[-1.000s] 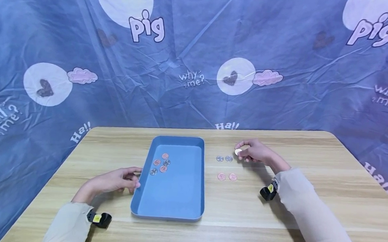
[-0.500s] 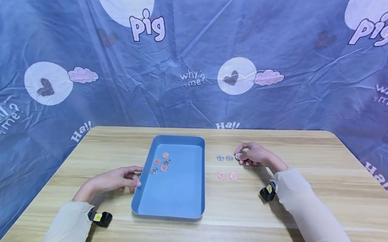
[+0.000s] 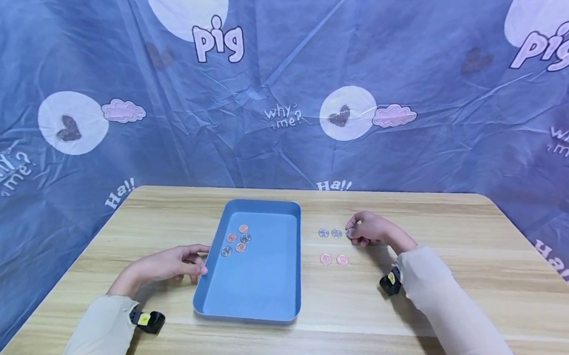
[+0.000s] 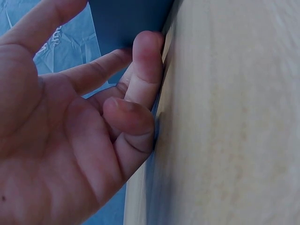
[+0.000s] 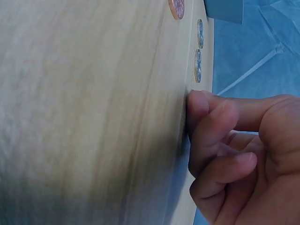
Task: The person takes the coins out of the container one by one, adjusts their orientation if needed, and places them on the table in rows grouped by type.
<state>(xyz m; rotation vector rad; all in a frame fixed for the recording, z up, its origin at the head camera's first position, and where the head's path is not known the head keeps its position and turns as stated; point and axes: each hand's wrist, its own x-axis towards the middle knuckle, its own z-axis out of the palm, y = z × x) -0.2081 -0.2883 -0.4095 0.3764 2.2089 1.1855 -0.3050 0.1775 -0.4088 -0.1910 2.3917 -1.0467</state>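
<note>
On the right of the table, my right hand is down at the tabletop, its fingertips holding a silver coin that they partly cover. Left of it, two silver coins lie in line with it. Two copper coins form a row nearer to me. The right wrist view shows curled fingers against the wood, hiding the held coin. My left hand rests against the left side of a blue tray, fingers loosely bent. Inside the tray lie several coins, copper and silver.
The wooden table reaches back to a blue printed cloth hanging behind it. Between the tray's right wall and the coin rows is a narrow strip of bare wood.
My right hand has lowered the silver coin from a raised, tilted hold to the tabletop, at the right end of the silver row. The left hand and tray stay put.
</note>
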